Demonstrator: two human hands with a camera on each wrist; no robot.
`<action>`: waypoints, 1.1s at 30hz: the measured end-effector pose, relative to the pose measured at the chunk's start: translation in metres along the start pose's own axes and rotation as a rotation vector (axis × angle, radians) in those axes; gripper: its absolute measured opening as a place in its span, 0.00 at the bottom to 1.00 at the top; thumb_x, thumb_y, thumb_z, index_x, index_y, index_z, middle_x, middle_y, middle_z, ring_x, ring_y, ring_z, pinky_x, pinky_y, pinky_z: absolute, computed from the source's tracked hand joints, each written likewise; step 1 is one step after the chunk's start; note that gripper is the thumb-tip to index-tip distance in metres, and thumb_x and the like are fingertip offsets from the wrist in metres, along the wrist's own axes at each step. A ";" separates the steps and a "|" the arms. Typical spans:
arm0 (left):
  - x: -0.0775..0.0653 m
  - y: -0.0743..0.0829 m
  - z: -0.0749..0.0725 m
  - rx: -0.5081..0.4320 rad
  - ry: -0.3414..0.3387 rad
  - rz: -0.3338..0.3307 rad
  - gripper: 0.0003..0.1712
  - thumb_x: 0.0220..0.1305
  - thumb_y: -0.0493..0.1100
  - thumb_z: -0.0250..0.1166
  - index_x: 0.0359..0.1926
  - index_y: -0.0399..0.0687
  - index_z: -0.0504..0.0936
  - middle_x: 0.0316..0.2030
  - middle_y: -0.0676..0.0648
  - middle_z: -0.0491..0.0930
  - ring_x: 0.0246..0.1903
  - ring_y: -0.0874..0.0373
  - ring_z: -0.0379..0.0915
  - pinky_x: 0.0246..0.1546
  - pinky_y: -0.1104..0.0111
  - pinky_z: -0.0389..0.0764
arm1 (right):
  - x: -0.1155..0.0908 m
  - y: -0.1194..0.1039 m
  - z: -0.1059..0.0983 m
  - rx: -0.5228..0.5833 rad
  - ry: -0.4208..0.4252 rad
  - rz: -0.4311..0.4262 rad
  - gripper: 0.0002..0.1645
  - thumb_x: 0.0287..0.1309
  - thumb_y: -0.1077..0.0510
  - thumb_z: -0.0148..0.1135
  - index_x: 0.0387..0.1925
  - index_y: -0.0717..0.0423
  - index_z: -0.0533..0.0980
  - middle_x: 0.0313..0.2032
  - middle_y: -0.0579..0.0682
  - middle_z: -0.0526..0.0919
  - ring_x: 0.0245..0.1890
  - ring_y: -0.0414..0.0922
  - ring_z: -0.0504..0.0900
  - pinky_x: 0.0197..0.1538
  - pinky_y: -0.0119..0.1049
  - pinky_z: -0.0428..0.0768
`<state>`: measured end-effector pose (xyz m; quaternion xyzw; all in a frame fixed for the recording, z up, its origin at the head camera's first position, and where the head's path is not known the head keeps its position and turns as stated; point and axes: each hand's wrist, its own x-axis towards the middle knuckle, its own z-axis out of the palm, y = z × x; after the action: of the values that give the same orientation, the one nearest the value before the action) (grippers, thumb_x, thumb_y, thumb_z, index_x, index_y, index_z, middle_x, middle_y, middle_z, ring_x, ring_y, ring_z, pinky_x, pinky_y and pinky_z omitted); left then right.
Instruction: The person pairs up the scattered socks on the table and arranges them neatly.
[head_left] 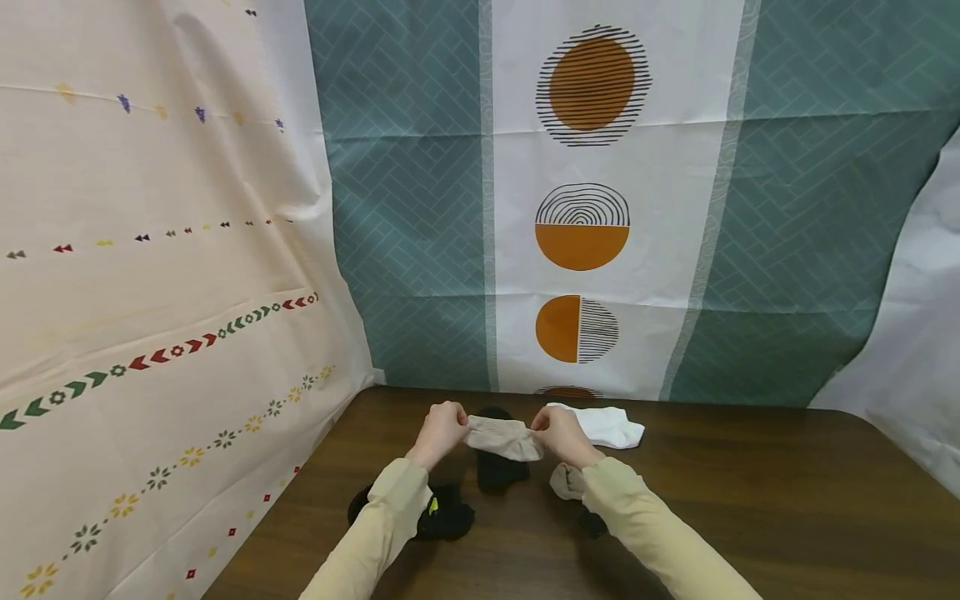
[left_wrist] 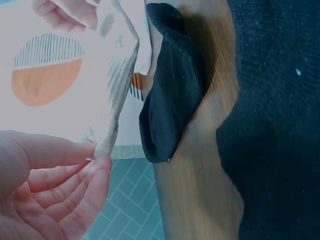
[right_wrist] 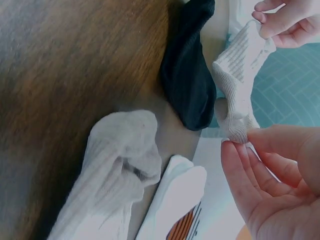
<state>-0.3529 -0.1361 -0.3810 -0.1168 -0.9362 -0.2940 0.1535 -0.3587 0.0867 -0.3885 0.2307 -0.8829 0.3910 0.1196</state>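
2 raised hands [head_left: 439, 432] [head_left: 567, 435] pinch beige sock [head_left: 504, 437]

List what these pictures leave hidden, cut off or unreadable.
- Head view: part of the far black sock, behind the held beige sock.
- Head view: rest of a dark item, behind the right sleeve.
- Head view: yellow mark, too small to make out.
- Right wrist view: rest of the loose beige sock, cut off by the bottom edge.

The left hand [head_left: 441, 432] and right hand [head_left: 564, 433] pinch, level and apart, arms [head_left: 663, 529] extended forward.
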 end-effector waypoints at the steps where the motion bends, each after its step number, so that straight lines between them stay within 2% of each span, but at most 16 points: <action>1: 0.000 0.000 0.000 -0.004 -0.001 0.001 0.05 0.49 0.29 0.61 0.21 0.39 0.76 0.19 0.49 0.71 0.15 0.58 0.64 0.16 0.69 0.68 | -0.001 0.001 -0.002 0.009 -0.002 -0.018 0.04 0.44 0.69 0.63 0.22 0.62 0.75 0.21 0.47 0.73 0.23 0.43 0.71 0.27 0.37 0.71; 2: 0.000 0.001 0.001 -0.005 -0.001 0.007 0.04 0.49 0.30 0.61 0.21 0.39 0.76 0.19 0.49 0.71 0.16 0.58 0.64 0.16 0.69 0.68 | -0.001 0.005 -0.002 0.025 0.004 -0.063 0.04 0.44 0.69 0.63 0.21 0.60 0.75 0.20 0.46 0.73 0.23 0.42 0.71 0.26 0.36 0.71; 5: 0.000 0.003 0.002 -0.016 -0.008 0.010 0.05 0.51 0.30 0.61 0.21 0.39 0.76 0.19 0.49 0.71 0.16 0.58 0.65 0.16 0.69 0.69 | -0.002 0.007 -0.007 0.056 -0.007 -0.087 0.04 0.43 0.68 0.62 0.21 0.59 0.75 0.19 0.46 0.73 0.21 0.42 0.70 0.25 0.35 0.71; 8: 0.001 0.006 0.004 -0.017 -0.013 0.018 0.05 0.51 0.31 0.61 0.21 0.40 0.76 0.19 0.49 0.71 0.17 0.58 0.65 0.17 0.69 0.69 | -0.002 0.008 -0.010 0.037 -0.010 -0.048 0.05 0.42 0.69 0.62 0.21 0.59 0.76 0.19 0.45 0.74 0.22 0.41 0.71 0.26 0.35 0.71; 10: 0.002 0.008 0.006 -0.019 -0.016 0.025 0.05 0.51 0.31 0.61 0.22 0.40 0.76 0.19 0.49 0.71 0.17 0.58 0.65 0.17 0.69 0.69 | -0.002 0.005 -0.012 0.002 -0.019 0.014 0.05 0.42 0.71 0.62 0.22 0.61 0.76 0.20 0.46 0.75 0.23 0.42 0.72 0.29 0.36 0.72; 16: 0.001 0.015 0.011 -0.018 -0.027 0.039 0.06 0.51 0.30 0.60 0.21 0.40 0.75 0.19 0.50 0.69 0.16 0.58 0.64 0.17 0.69 0.68 | -0.005 0.006 -0.018 -0.060 -0.027 0.075 0.06 0.41 0.72 0.62 0.23 0.61 0.77 0.20 0.46 0.75 0.23 0.42 0.72 0.29 0.35 0.72; 23: 0.001 0.022 0.016 -0.038 -0.030 0.045 0.07 0.52 0.31 0.61 0.20 0.41 0.74 0.17 0.50 0.69 0.12 0.60 0.66 0.13 0.70 0.69 | -0.007 0.009 -0.027 -0.055 -0.015 0.071 0.05 0.40 0.72 0.61 0.22 0.62 0.77 0.19 0.46 0.75 0.22 0.42 0.71 0.27 0.35 0.71; 33: 0.002 0.030 0.021 -0.042 -0.040 0.058 0.06 0.51 0.31 0.61 0.21 0.40 0.73 0.17 0.50 0.69 0.13 0.60 0.66 0.15 0.70 0.69 | -0.011 0.014 -0.040 -0.077 0.006 0.061 0.06 0.39 0.71 0.62 0.22 0.60 0.76 0.19 0.45 0.75 0.22 0.41 0.71 0.27 0.35 0.71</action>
<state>-0.3503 -0.0994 -0.3808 -0.1530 -0.9289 -0.3065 0.1406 -0.3553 0.1287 -0.3749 0.1975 -0.9036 0.3610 0.1191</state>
